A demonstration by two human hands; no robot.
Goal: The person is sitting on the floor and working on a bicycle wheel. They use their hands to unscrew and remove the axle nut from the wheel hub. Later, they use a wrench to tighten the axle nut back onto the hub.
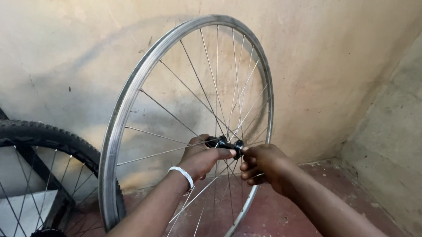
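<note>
Two bare forearms reach in from the bottom edge and meet at the middle of a bare bicycle wheel (123,113). No tyre on it: silver metal rim, thin steel spokes, black hub (225,144).

Left hand (201,157): passed through between the spokes from the near side, fingers curled around the left end of the hub, thumb lying along its top. White beaded bracelet (182,174) on that wrist, spokes crossing in front of the forearm.

Right hand (263,163): closed on the right end of the hub, fingertips pinched at the axle end, knuckles toward the viewer. The two hands sit just beside each other, the short black barrel of the hub between them and touched by both. Cannot tell whether a nut or small tool is inside either grip.

The wheel stands upright, turned at an angle so its rim reads as a tall oval. Its lower edge runs off the bottom of the view, so whether it rests on the floor is unclear. The hub sits at hand height, slightly right of the picture's centre.

Low left, near the first rim: a second wheel with a knobby black tyre (29,134), partly out of view.

Below and right: dark red concrete floor (292,221), scuffed.

Farthest: stained cream plaster wall (332,57), meeting a rougher grey wall (405,140) at the right corner.
</note>
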